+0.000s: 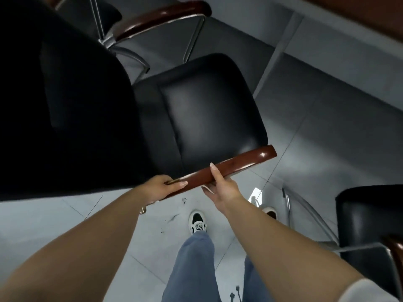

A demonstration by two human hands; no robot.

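A black padded chair (207, 110) with a chrome frame fills the middle of the head view, its tall backrest (61, 101) dark at the left. Its near brown wooden armrest (244, 163) runs diagonally across the centre. My left hand (161, 186) grips the armrest's lower end, thumb on top. My right hand (220, 184) holds the armrest further along, thumb over its top edge and fingers underneath. The far armrest (161, 18) shows at the top.
A second black chair (366, 221) with chrome legs stands at the right. Grey tiled floor (327, 138) lies beyond and under the chair. My legs in blue jeans and a black-and-white shoe (197, 222) stand below. A brown wooden surface (370, 14) shows top right.
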